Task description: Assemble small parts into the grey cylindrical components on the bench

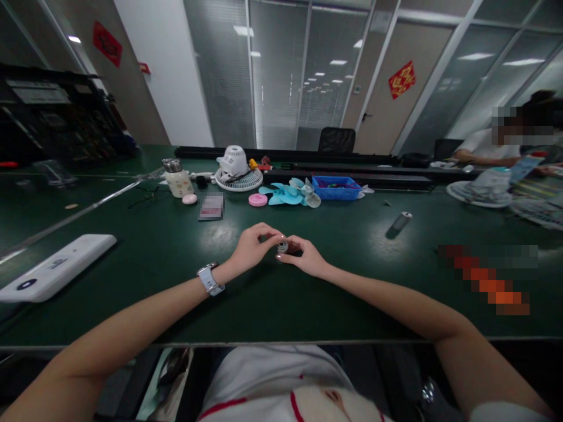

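Over the middle of the dark green table, my left hand (pixel 256 245) and my right hand (pixel 307 257) meet around a small round metal part (pixel 282 248). Left fingertips press on its top and side, while the right thumb and fingers pinch it from the other side. Its round end, with a darker centre, faces up; the rest is partly covered by fingers, and I cannot make out its exact kind. To the right, a small metal cylinder (pixel 402 220) stands apart on the table, out of reach of both hands' fingers.
Behind my hands lie turquoise fan blades (pixel 288 192), a blue basket (pixel 336 189), a pink disc (pixel 258 200) and a white fan housing (pixel 233 159). A flask (pixel 178 180) stands left of them. A long white device (pixel 61 266) lies left. Another person (pixel 488 146) sits far right.
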`<state>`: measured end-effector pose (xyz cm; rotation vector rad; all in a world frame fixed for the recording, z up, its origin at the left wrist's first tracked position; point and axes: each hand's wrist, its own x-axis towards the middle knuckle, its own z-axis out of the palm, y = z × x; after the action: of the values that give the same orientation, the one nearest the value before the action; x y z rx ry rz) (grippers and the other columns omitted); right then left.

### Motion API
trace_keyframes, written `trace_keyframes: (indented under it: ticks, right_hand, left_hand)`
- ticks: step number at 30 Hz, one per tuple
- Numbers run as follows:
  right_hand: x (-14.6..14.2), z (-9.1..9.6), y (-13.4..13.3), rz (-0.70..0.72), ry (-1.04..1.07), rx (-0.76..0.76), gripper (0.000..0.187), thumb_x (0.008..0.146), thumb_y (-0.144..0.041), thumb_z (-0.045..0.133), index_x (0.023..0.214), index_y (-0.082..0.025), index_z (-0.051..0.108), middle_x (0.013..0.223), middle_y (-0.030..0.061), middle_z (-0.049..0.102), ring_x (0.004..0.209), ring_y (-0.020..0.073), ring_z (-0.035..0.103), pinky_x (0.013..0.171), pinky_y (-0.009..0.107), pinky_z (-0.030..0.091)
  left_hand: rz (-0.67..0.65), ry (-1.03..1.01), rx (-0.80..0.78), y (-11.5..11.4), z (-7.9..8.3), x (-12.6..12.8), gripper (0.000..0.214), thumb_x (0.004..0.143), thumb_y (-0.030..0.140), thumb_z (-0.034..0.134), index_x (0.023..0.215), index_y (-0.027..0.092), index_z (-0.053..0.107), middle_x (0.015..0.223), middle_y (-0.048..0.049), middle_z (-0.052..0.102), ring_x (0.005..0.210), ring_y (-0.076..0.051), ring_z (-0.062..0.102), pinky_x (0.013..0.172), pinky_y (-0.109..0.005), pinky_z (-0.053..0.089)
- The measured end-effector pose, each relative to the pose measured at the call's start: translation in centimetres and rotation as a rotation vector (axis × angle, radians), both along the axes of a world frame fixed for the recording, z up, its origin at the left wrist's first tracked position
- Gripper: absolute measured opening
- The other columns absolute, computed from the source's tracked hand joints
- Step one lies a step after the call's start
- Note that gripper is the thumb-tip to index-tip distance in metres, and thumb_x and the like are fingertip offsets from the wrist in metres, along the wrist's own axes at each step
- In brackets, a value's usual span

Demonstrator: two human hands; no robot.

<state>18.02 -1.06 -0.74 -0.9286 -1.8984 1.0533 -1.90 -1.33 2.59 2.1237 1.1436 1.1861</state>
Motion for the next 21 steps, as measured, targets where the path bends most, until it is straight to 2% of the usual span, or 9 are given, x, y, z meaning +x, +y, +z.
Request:
trace_keyframes:
  ticks: [4, 10, 13, 15, 17, 19, 21]
  right_hand:
    - [0.0, 0.2, 0.0, 0.007, 0.016, -0.01, 0.037, 0.072, -0.039, 0.08, 0.099, -0.019, 0.066, 0.094, 0.0025, 0.071, 0.083, 0.0175, 0.065, 0.079, 0.035, 0.052]
    - [0.3, -0.3, -0.4, -0.037, 0.01, 0.003, 0.041, 0.072, -0.041, 0.08, 0.104, -0.018, 0.066, 0.097, 0.0046, 0.072, 0.083, 0.0175, 0.065, 0.079, 0.035, 0.053]
    - [2.3, -0.4, 1.4, -0.143, 0.095, 0.027, 0.042, 0.075, -0.045, 0.077, 0.105, -0.019, 0.065, 0.101, 0.0062, 0.072, 0.086, 0.0183, 0.068, 0.081, 0.036, 0.054]
    - [5.2, -0.2, 4.1, -0.307, 0.15, 0.1, 0.044, 0.074, -0.048, 0.077, 0.105, -0.019, 0.066, 0.101, 0.0073, 0.073, 0.087, 0.0196, 0.069, 0.083, 0.037, 0.054]
    - [9.2, 0.1, 7.5, -0.559, 0.169, 0.21, 0.047, 0.071, -0.048, 0.077, 0.105, -0.017, 0.066, 0.099, 0.0086, 0.073, 0.086, 0.0213, 0.069, 0.084, 0.038, 0.054]
    - [13.6, 0.2, 10.7, -0.843, 0.113, 0.284, 0.046, 0.072, -0.044, 0.076, 0.106, -0.015, 0.066, 0.096, 0.0102, 0.073, 0.082, 0.0218, 0.068, 0.082, 0.038, 0.053]
    - [17.7, 0.2, 12.9, -1.069, 0.014, 0.281, 0.045, 0.074, -0.039, 0.074, 0.11, -0.013, 0.065, 0.099, 0.0119, 0.073, 0.082, 0.0208, 0.068, 0.082, 0.036, 0.052]
  left_hand:
    - [0.06, -0.013, 0.042, 0.1, 0.2, -1.1, 0.023, 0.087, 0.042, 0.065, 0.093, 0.023, 0.078, 0.09, -0.0041, 0.073, 0.079, -0.018, 0.062, 0.063, -0.029, 0.044]
    - [-0.009, 0.212, -0.061, 1.4, -2.9, -3.4, 0.02, 0.085, 0.042, 0.067, 0.09, 0.027, 0.08, 0.078, -0.0026, 0.072, 0.071, -0.018, 0.06, 0.064, -0.03, 0.044]
    - [-0.051, 0.266, -0.08, 1.9, -4.0, -3.8, 0.023, 0.086, 0.044, 0.066, 0.094, 0.028, 0.08, 0.082, -0.0035, 0.074, 0.076, -0.02, 0.062, 0.068, -0.031, 0.045]
    - [-0.074, 0.288, -0.083, 2.0, -4.2, -3.9, 0.025, 0.087, 0.046, 0.065, 0.097, 0.028, 0.079, 0.086, -0.0042, 0.075, 0.081, -0.02, 0.062, 0.072, -0.032, 0.045]
    - [-0.083, 0.308, -0.092, 2.0, -4.2, -3.8, 0.027, 0.087, 0.046, 0.064, 0.101, 0.027, 0.079, 0.088, -0.0044, 0.075, 0.083, -0.02, 0.062, 0.075, -0.033, 0.045]
    - [-0.07, 0.318, -0.11, 1.9, -4.0, -3.7, 0.033, 0.086, 0.049, 0.065, 0.107, 0.027, 0.077, 0.086, -0.0039, 0.073, 0.082, -0.02, 0.061, 0.074, -0.032, 0.044]
    - [-0.046, 0.298, -0.143, 1.8, -3.8, -3.6, 0.041, 0.087, 0.052, 0.062, 0.116, 0.026, 0.073, 0.083, -0.0029, 0.071, 0.079, -0.02, 0.061, 0.071, -0.031, 0.044]
